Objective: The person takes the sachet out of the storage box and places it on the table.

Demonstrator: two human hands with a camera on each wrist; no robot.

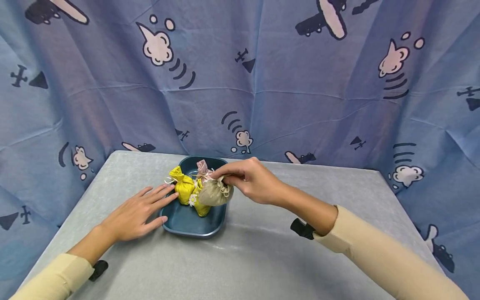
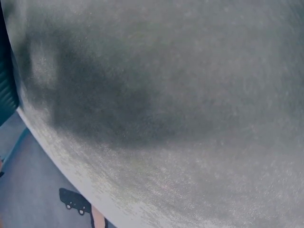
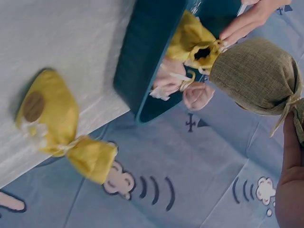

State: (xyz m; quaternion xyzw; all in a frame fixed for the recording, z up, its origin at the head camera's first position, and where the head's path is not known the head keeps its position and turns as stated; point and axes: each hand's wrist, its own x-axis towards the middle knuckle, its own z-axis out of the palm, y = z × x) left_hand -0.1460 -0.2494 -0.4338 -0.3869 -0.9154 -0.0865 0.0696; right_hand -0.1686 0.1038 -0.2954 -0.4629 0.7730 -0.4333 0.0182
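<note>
My right hand [image 1: 258, 181] pinches the tied neck of a greyish-tan drawstring pouch [image 1: 215, 193], held over the right side of a dark teal basin [image 1: 195, 231]. Fingers spread and fairly straight, my left hand [image 1: 140, 212] lies at the basin's left rim, its fingertips by a yellow pouch [image 1: 184, 189]. Partly behind the tan pouch are another yellow pouch [image 1: 203, 209] with a white flower and a pink pouch [image 1: 202, 166], both in the basin. The left wrist view shows neither hand plainly.
In the right wrist view, a yellow pouch [image 3: 52, 114] with a brown round patch appears outside the basin, by the table's far edge. The light grey table [image 1: 318, 250] meets a blue patterned curtain [image 1: 300, 104] behind and at both sides.
</note>
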